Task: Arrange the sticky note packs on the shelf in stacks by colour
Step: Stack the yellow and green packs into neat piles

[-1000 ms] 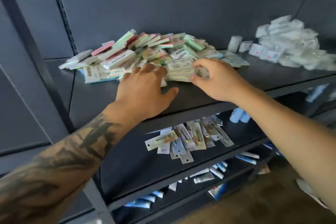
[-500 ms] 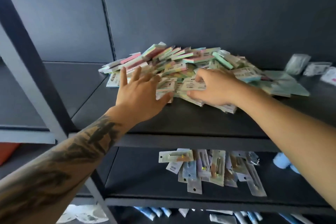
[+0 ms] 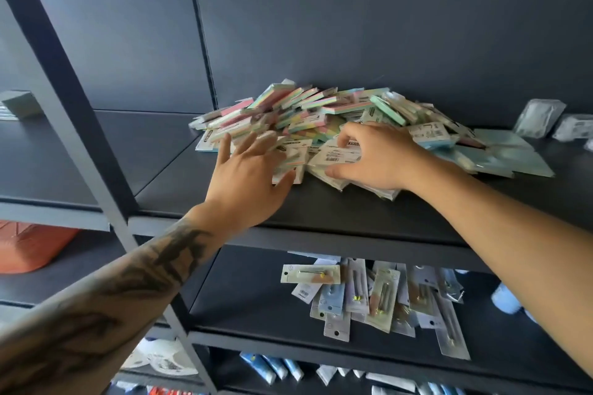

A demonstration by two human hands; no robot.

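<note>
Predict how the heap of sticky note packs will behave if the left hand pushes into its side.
The heap of sticky note packs lies loose and tilted, so packs would probably slide over each other rather than move together. Their wrapping looks glossy, likely slippery. Each pack looks flat and blocky, so the left hand should find them stiff.

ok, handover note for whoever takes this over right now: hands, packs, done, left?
Left hand: open, fingers spread on the front left of the sticky note pile.
Right hand: fingers curled round a white-labelled pack at the pile's front edge.
Packs: one mixed heap, colours jumbled, on the dark shelf; pale blue packs lie flat on its right.
Done: no colour stacks visible.
Left: sort everything into stacks by colour.
</note>
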